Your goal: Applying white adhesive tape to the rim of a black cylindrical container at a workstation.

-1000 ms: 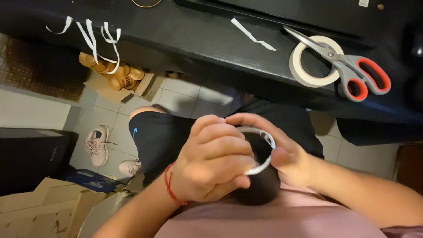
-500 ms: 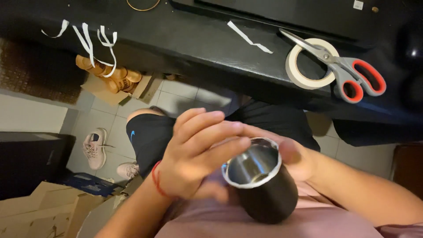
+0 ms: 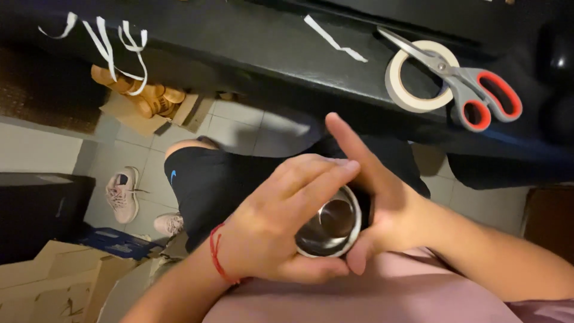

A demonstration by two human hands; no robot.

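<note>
A black tumbler with a shiny steel inside (image 3: 332, 224) sits in front of my chest, its mouth facing up toward me. My left hand (image 3: 275, 227) wraps over its near side, fingers laid across the rim; a red string circles that wrist. My right hand (image 3: 382, 203) cups the cup's far side, palm against the wall and index finger sticking straight out toward the black desk (image 3: 239, 42).
On the desk lie a roll of masking tape (image 3: 412, 75), red-and-grey scissors (image 3: 472, 90) across it, and a loose tape strip (image 3: 335, 39). More tape strips (image 3: 116, 39) hang from the desk's edge. Below are tiled floor, sneakers (image 3: 122, 194) and cardboard boxes (image 3: 54, 281).
The cup has tipped so its mouth points more at me and sits deeper between both hands. My left fingers closed over the rim; my right index finger straightened out.
</note>
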